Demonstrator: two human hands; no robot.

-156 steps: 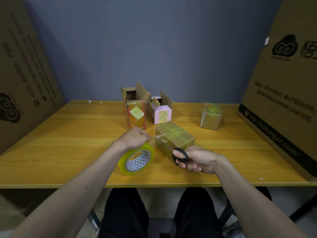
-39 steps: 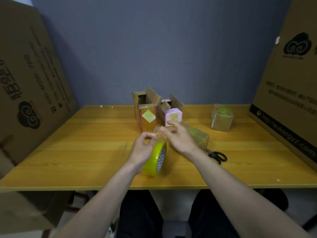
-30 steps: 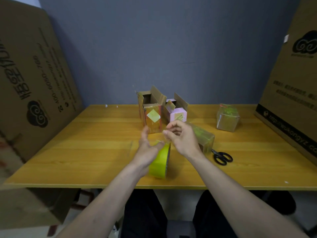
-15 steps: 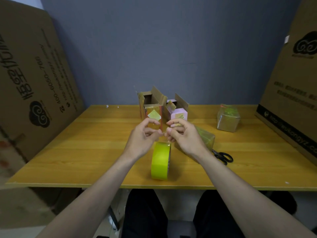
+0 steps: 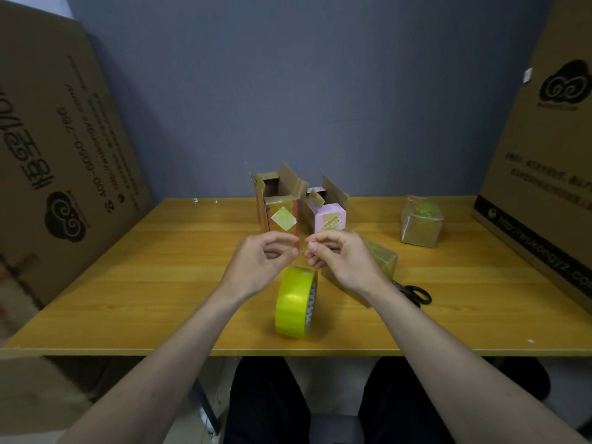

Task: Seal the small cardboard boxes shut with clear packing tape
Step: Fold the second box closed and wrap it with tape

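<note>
**Head view: both hands working a strip of clear tape above the roll**

Landmark: the tape roll [image 5: 296, 302], standing on edge near the front of the table [image 5: 160, 283]; yellow-green rim, patterned core facing right.

Left hand [image 5: 261, 264] raised just above and left of the roll, thumb and forefinger drawn together in a pinch; right hand [image 5: 344, 259] just above and right of it, fingers curled, fingertips [image 5: 312, 248] nearly meeting the left's; between them something thin and clear, most likely a cut tape strip, too faint to confirm.

Step in hand, as judged: freeing or straightening a tape piece before laying it on a box; to do it well, keep the strip taut between both pinches, adhesive side off the fingers, avoid letting it fold on itself; lower one end onto the flap seam first, then smooth outward.

Containers: behind the roll, the tall brown box [image 5: 278, 203], top flaps open, interior dark, contents not visible; just right of that, the pink box [image 5: 328, 213], flaps also open, contents not visible; both not yet sealed. Immediately right of the roll, partly hidden by the right hand, the wrapped box [image 5: 382, 257], glossy with tape, appears closed. Far right and behind the roll, a second taped box [image 5: 421, 224], closed.

Scissors [image 5: 415, 294] lie right of the roll, beside the wrapped box, untouched.
</note>
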